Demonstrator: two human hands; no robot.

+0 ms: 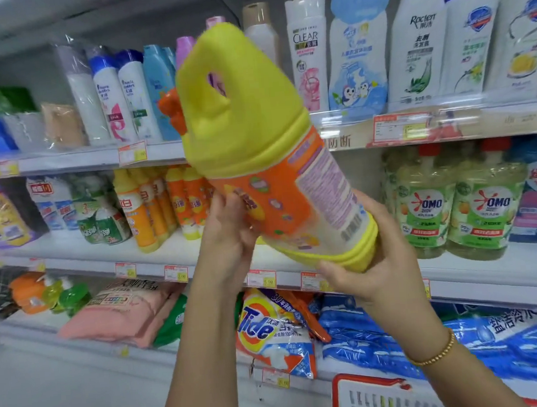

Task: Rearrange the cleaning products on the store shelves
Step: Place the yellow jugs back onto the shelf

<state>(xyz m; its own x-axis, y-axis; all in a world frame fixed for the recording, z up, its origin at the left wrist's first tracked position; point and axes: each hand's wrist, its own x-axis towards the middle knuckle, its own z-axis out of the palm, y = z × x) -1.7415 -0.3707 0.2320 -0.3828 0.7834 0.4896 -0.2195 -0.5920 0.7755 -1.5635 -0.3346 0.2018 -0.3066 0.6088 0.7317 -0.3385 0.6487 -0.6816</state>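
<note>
Two hands on one big yellow jug here, held up in the air in front of the middle shelf. It's tilted so the orange cap points up-left, near the front edge of the shelf above. Left hand grips the labelled side, fingers curled against the orange label. Right hand, gold bracelet on the wrist, cups the base with fingers wrapped round the bottom rim. OMO bottles stand toward the middle shelf's right end, and a Tide bag lies under its front edge.
</note>
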